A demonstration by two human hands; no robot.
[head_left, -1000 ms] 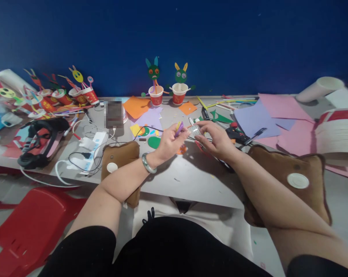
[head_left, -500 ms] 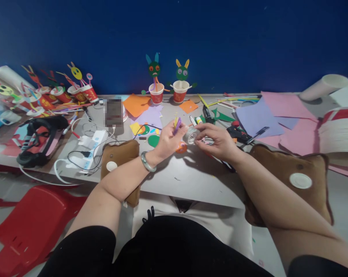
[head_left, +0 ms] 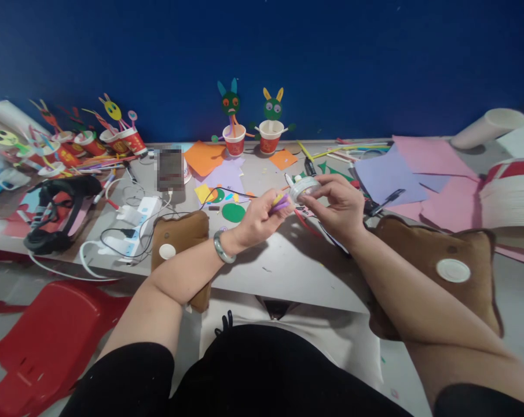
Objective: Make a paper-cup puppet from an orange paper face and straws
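Note:
My left hand (head_left: 264, 217) is closed around a purple and yellow strip-like piece (head_left: 279, 202), its ends showing between the fingers. A roll of clear tape (head_left: 304, 189) sits between the thumb and fingers of my right hand (head_left: 337, 205). The two hands are close together above the table, with the roll just right of the purple piece. I cannot make out whether a length of tape runs between them. Beyond the hands stand two red paper cups with green rabbit-eared heads, a blue-eared cup figure (head_left: 234, 142) and a yellow-eared cup figure (head_left: 271, 139).
Orange paper (head_left: 204, 157) and a green oval (head_left: 233, 212) lie to the left. Purple paper (head_left: 389, 176) and pink paper (head_left: 431, 156) cover the right. A white power strip (head_left: 142, 226), a black headset (head_left: 59, 211) and brown cushions (head_left: 431, 278) flank my arms.
My right hand has moved slightly right and up with the tape roll, which is turned flatter. My left hand has rotated and lowered; the orange round piece beneath it no longer shows.

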